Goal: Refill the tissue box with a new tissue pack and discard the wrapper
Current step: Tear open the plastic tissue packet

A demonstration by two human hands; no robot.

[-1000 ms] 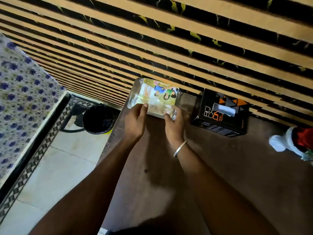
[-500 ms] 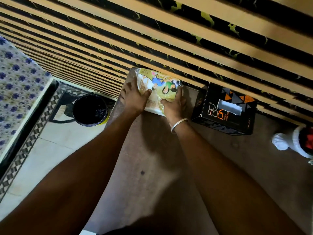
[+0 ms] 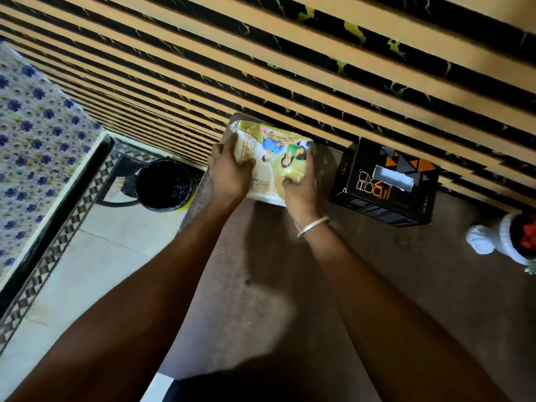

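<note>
A brown counter (image 3: 377, 285) runs along a slatted, striped wall (image 3: 319, 68), where a person works on a new tissue pack (image 3: 275, 161) lying flat near the counter's far left corner, close against the wall. To its right, apart from it, sits the black tissue box (image 3: 383, 184), its top slot torn open and showing white. On the tiled floor (image 3: 95, 256) below the counter's left edge stands a dark bin (image 3: 164, 185) lined with a black bag, the likely home for the wrapper. The left hand (image 3: 229, 172) clamps the pack's left end, fingers curled over the printed film; the right hand (image 3: 300, 184), a bangle (image 3: 313, 226) at the wrist, pinches the film at the near right corner. The step appears to be opening the wrapper, which looks not yet torn. Doing it well probably means holding the left end firmly against the counter while the right hand pulls the plastic alone, away from the stack, so the sheets stay squared for sliding into the box and the film comes off in one piece.
</note>
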